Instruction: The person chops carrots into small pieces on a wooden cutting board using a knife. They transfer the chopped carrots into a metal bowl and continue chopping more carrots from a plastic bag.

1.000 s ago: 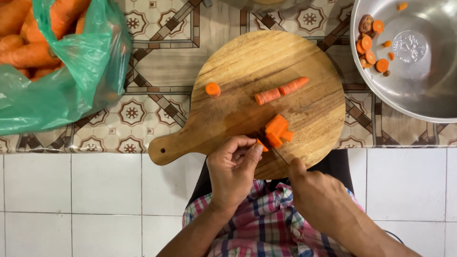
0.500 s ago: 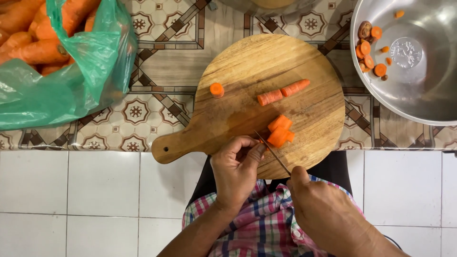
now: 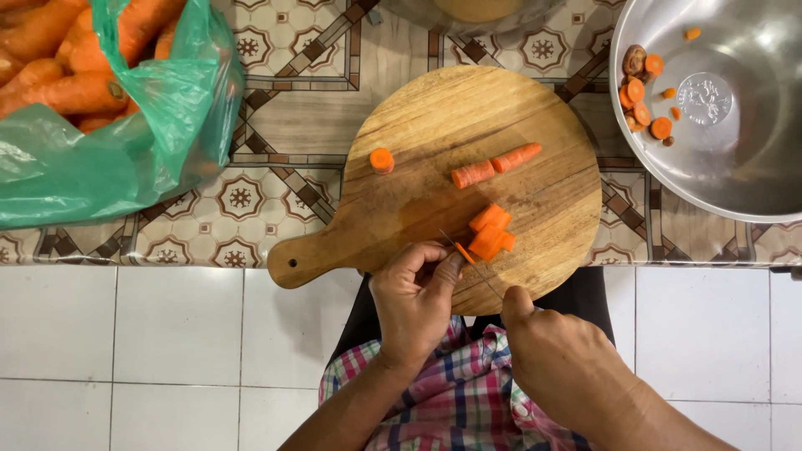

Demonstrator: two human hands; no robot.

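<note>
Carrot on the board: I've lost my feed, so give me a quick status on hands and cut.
Left hand pinning a carrot piece with its fingers. Right hand holding the knife, blade on that piece. Cut chunks beside the blade; nothing blocking.

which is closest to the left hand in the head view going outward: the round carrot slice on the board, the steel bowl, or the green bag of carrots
From the left hand:
1. Round carrot slice, on the board's upper left, just above the hand.
2. Green bag of carrots, far left on the patterned cloth.
3. Steel bowl, at the top right corner.
</note>
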